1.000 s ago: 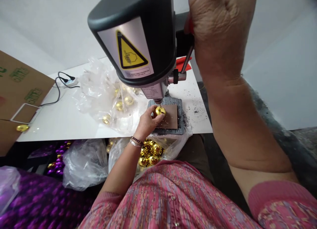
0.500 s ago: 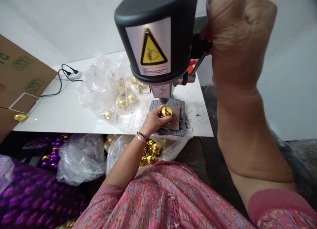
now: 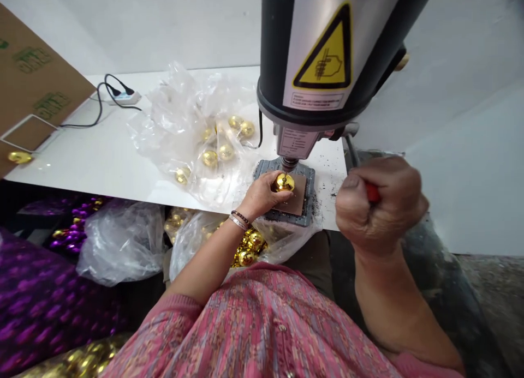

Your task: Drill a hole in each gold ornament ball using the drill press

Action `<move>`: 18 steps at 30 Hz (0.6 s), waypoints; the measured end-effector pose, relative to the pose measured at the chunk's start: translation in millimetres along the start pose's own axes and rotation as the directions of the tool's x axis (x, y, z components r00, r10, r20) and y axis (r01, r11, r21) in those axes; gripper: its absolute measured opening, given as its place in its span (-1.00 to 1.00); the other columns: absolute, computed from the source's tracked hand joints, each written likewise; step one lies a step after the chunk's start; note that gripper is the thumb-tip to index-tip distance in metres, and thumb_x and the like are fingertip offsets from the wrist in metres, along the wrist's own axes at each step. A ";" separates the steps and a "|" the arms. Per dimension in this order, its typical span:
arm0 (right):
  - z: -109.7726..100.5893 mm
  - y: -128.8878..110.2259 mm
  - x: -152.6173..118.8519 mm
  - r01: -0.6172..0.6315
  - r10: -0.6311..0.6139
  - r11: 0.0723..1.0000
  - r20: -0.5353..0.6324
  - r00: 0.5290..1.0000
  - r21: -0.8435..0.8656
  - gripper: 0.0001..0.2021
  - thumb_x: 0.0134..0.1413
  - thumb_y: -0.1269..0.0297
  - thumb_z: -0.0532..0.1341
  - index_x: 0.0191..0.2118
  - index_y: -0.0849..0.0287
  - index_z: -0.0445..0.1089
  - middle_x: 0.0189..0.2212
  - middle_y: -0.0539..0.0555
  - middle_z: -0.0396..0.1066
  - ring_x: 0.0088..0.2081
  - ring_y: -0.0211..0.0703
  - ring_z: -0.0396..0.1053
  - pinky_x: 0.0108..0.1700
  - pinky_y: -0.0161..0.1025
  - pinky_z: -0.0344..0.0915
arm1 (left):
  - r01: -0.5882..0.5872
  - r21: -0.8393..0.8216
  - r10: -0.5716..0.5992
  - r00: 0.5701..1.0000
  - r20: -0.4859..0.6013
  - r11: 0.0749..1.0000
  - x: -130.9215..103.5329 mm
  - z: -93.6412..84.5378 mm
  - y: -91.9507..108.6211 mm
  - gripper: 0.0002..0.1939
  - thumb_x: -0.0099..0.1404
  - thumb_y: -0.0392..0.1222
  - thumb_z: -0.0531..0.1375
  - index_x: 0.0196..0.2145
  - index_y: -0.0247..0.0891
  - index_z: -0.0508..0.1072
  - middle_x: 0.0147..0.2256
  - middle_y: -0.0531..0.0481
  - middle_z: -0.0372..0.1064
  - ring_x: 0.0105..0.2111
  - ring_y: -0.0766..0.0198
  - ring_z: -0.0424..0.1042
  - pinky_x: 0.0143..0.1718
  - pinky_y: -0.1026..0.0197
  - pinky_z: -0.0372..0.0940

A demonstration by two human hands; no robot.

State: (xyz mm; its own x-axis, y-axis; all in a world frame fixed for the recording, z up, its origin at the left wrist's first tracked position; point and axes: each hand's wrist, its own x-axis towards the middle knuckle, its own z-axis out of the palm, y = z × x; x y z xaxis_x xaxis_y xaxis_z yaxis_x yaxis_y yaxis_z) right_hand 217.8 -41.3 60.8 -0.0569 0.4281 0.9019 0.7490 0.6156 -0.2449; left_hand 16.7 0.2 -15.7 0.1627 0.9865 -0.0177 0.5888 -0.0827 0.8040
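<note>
Between the thumb and fingers of my left hand [image 3: 262,195] is a shiny gold ball [image 3: 285,183], held on a brown board [image 3: 295,199] over the grey base [image 3: 310,190] of a drill press [image 3: 331,51]. The chuck [image 3: 289,164] sits right above the ball, and the bit meets its top. My right hand [image 3: 379,203] is wrapped round the red-tipped feed lever [image 3: 372,192], at the press's right side. Dark shavings are scattered over the base.
Clear plastic bags [image 3: 164,111] with gold balls [image 3: 210,159] lie on the white table [image 3: 82,165]. A power strip [image 3: 125,97] and a cardboard box [image 3: 36,67] are on the left. Below the table edge hang bags of gold balls [image 3: 248,257] and purple ornaments [image 3: 49,307].
My right hand has brought the lever down from high beside the press head, and the chuck is lower, nearer the ball. My left hand keeps its hold. The view has shifted.
</note>
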 end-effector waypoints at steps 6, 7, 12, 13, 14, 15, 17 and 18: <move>16.4 9.3 -15.0 0.013 -0.011 1.000 -0.091 0.996 0.018 -0.92 0.32 0.27 0.07 -0.15 0.02 0.29 -0.36 -0.02 0.36 -0.31 -0.25 0.39 -0.17 -0.16 0.35 | -0.014 0.026 0.014 1.000 0.011 1.000 -0.6 2.4 -1.0 -0.50 0.23 -0.24 0.48 0.13 -0.23 0.63 0.04 -0.12 0.63 0.06 0.03 0.56 0.18 0.07 0.41; 19.3 10.9 -16.8 0.024 -0.022 1.000 -0.111 0.994 0.020 -0.91 0.33 0.26 0.07 -0.15 0.02 0.30 -0.36 -0.02 0.35 -0.31 -0.24 0.40 -0.17 -0.16 0.36 | -0.012 0.029 0.012 1.000 0.014 1.000 -0.9 2.7 -0.8 -0.52 0.24 -0.24 0.47 0.12 -0.22 0.63 0.04 -0.11 0.63 0.06 0.03 0.56 0.17 0.07 0.42; 30.1 15.3 -21.9 0.059 -0.048 0.997 -0.185 0.982 0.054 -0.91 0.34 0.25 0.05 -0.19 0.05 0.27 -0.41 -0.02 0.33 -0.33 -0.24 0.39 -0.17 -0.15 0.36 | -0.023 0.037 0.023 1.000 0.002 0.999 -1.9 3.8 -0.1 -0.58 0.25 -0.26 0.47 0.08 -0.24 0.65 0.05 -0.11 0.63 0.09 0.03 0.56 0.19 0.07 0.42; 31.1 15.4 -22.3 0.057 -0.045 0.997 -0.186 0.982 0.058 -0.90 0.34 0.24 0.05 -0.20 0.06 0.27 -0.41 -0.01 0.33 -0.34 -0.24 0.39 -0.17 -0.15 0.36 | -0.027 0.040 0.027 1.000 -0.002 0.999 -1.9 4.1 -0.4 -0.57 0.25 -0.26 0.47 0.09 -0.25 0.64 0.06 -0.12 0.63 0.10 0.02 0.56 0.21 0.07 0.42; 31.9 15.5 -22.7 0.056 -0.043 0.996 -0.186 0.982 0.064 -0.89 0.34 0.24 0.05 -0.23 0.07 0.27 -0.42 -0.01 0.33 -0.34 -0.24 0.39 -0.18 -0.15 0.36 | -0.029 0.043 0.029 1.000 -0.003 0.999 -1.7 4.5 -0.9 -0.56 0.26 -0.27 0.47 0.09 -0.26 0.64 0.07 -0.13 0.62 0.11 0.01 0.55 0.22 0.06 0.42; 32.8 15.7 -23.4 0.057 -0.043 0.996 -0.188 0.981 0.072 -0.88 0.33 0.24 0.05 -0.25 0.08 0.27 -0.43 -0.01 0.33 -0.35 -0.24 0.38 -0.17 -0.15 0.37 | -0.030 0.048 0.031 1.000 -0.004 0.998 -1.5 5.0 -1.7 -0.55 0.26 -0.26 0.47 0.10 -0.26 0.64 0.08 -0.14 0.62 0.12 0.01 0.55 0.23 0.06 0.41; 35.2 16.5 -25.7 0.065 -0.046 0.994 -0.197 0.979 0.090 -0.86 0.33 0.25 0.06 -0.29 0.10 0.26 -0.45 -0.02 0.33 -0.36 -0.25 0.37 -0.16 -0.16 0.40 | -0.031 0.056 0.032 0.999 -0.008 0.998 -0.9 6.5 -3.6 -0.54 0.27 -0.25 0.47 0.13 -0.27 0.62 0.09 -0.15 0.61 0.12 0.02 0.55 0.25 0.04 0.41; 36.8 17.2 -27.4 0.069 -0.048 0.993 -0.201 0.978 0.098 -0.85 0.33 0.25 0.07 -0.31 0.12 0.25 -0.46 -0.01 0.32 -0.37 -0.24 0.37 -0.15 -0.16 0.41 | -0.033 0.057 0.033 0.999 -0.009 0.998 -0.6 7.4 -4.8 -0.53 0.28 -0.24 0.47 0.13 -0.27 0.62 0.08 -0.15 0.61 0.12 0.02 0.54 0.25 0.04 0.41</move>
State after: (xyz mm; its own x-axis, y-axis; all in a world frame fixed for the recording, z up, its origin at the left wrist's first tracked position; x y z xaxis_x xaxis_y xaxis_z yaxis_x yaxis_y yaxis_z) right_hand 207.9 -18.1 18.8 0.0413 0.2561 0.9658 0.6752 0.7054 -0.2159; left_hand 19.7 -1.0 -24.0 0.1747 0.9845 0.0147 0.6271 -0.1228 0.7692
